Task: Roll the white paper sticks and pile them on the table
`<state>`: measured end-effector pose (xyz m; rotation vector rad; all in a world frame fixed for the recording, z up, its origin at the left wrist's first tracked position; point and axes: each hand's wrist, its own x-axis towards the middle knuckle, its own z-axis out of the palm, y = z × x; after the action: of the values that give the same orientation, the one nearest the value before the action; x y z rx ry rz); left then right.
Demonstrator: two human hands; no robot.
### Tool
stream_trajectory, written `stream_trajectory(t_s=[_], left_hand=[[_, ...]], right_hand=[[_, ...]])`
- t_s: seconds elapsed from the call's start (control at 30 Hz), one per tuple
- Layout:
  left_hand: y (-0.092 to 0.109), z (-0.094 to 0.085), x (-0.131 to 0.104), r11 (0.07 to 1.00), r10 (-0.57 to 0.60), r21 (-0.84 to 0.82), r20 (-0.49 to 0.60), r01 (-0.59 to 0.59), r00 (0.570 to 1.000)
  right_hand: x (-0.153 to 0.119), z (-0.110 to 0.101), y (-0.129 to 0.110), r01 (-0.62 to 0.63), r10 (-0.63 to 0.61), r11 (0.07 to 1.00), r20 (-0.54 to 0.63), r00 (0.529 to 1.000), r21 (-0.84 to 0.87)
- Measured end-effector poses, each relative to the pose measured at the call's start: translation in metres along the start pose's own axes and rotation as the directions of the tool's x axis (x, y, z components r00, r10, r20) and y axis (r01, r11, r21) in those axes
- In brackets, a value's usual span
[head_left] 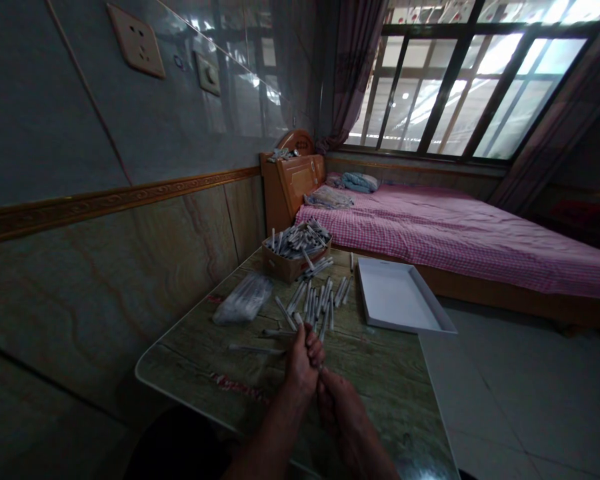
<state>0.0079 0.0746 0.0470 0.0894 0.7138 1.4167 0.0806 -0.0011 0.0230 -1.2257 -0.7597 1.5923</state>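
Note:
My left hand (303, 360) is closed in a fist over the table, wrapped round a slim pen-like stick (299, 319) whose pale end shows above the fist. Just below and to the right, my right hand (336, 399) is closed too, its fingers pinched at the lower end of the same stick, against the left hand. Most of the stick is hidden by the fingers. Beyond the hands lie several similar grey-white sticks (313, 303), roughly side by side. Two more, a dark stick (279, 333) and a pale stick (257, 349), lie crosswise to the left.
A cardboard box (285, 268) heaped with sticks stands at the table's far end. Nearby are a clear plastic bag (244, 299) and a shallow white tray (400, 297) that overhangs the right edge. The table (380, 373) borders a tiled wall; a bed (430, 233) stands behind.

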Motion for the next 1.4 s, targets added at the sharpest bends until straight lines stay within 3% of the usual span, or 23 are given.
stream_trajectory(t_s=[0.1,0.17,0.23,0.33,0.47,0.53,0.6,0.63,0.67,0.73,0.8,0.87,0.97,1.03,1.1,1.23,1.4], left_hand=[[0.004,0.0,-0.002,0.999,-0.03,0.012,0.014,0.03,0.999],[0.006,0.001,-0.002,0.999,-0.027,0.026,0.008,0.026,1.0],[0.007,0.002,0.0,0.998,-0.028,0.051,0.001,0.028,1.0],[0.005,0.004,0.004,0.995,-0.031,0.09,-0.003,0.032,1.0],[-0.002,0.004,0.007,0.993,-0.038,0.116,-0.014,0.039,0.999],[-0.006,0.003,0.006,0.993,-0.038,0.113,-0.018,0.04,0.999],[-0.008,0.003,0.004,0.994,-0.042,0.098,-0.01,0.043,0.999],[-0.009,0.004,0.003,0.995,-0.048,0.086,0.001,0.048,0.999],[-0.009,0.005,0.002,0.996,-0.056,0.073,0.016,0.054,0.998],[-0.009,0.009,0.0,0.997,-0.069,0.043,0.055,0.067,0.996],[-0.007,0.012,-0.002,0.997,-0.075,0.01,0.093,0.075,0.993],[-0.006,0.012,-0.003,0.997,-0.077,-0.021,0.116,0.08,0.99],[-0.006,0.009,-0.004,0.994,-0.086,-0.06,0.126,0.094,0.988],[-0.006,0.005,-0.003,0.991,-0.092,-0.084,0.124,0.103,0.988],[-0.007,0.002,-0.001,0.988,-0.098,-0.105,0.114,0.11,0.989],[-0.009,-0.003,0.005,0.982,-0.133,-0.124,0.085,0.143,0.988],[-0.006,-0.004,0.014,0.978,-0.131,-0.157,0.055,0.138,0.99]], right_hand=[[0.0,0.005,0.0,0.187,-0.196,0.965,-0.033,0.98,-0.182],[-0.001,0.005,0.0,0.303,-0.348,0.872,-0.051,0.936,-0.384],[-0.004,0.002,-0.002,0.363,-0.468,0.729,-0.036,0.883,-0.581],[-0.007,-0.007,-0.008,0.42,-0.591,0.436,0.099,0.8,-0.796],[-0.01,-0.021,-0.016,0.43,-0.622,0.036,0.317,0.716,-0.902],[-0.01,-0.026,-0.017,0.436,-0.605,-0.05,0.374,0.702,-0.899],[-0.01,-0.029,-0.017,0.447,-0.6,-0.015,0.366,0.711,-0.894],[-0.01,-0.029,-0.017,0.45,-0.6,0.054,0.331,0.728,-0.891],[-0.01,-0.029,-0.016,0.45,-0.596,0.16,0.277,0.753,-0.879],[-0.009,-0.026,-0.013,0.419,-0.535,0.471,0.126,0.835,-0.777],[-0.007,-0.023,-0.01,0.284,-0.334,0.81,-0.006,0.942,-0.514],[-0.006,-0.02,-0.006,0.059,-0.064,0.983,-0.022,0.998,-0.176],[-0.005,-0.018,-0.002,-0.161,0.151,0.974,0.073,0.986,0.161],[-0.004,-0.016,0.0,-0.206,0.183,0.948,0.112,0.977,0.243],[-0.003,-0.015,0.001,-0.179,0.166,0.957,0.073,0.983,0.23],[-0.001,-0.01,-0.002,0.101,-0.113,0.986,-0.086,0.99,-0.13],[-0.012,-0.014,-0.008,0.312,-0.433,0.749,-0.075,0.898,-0.585]])
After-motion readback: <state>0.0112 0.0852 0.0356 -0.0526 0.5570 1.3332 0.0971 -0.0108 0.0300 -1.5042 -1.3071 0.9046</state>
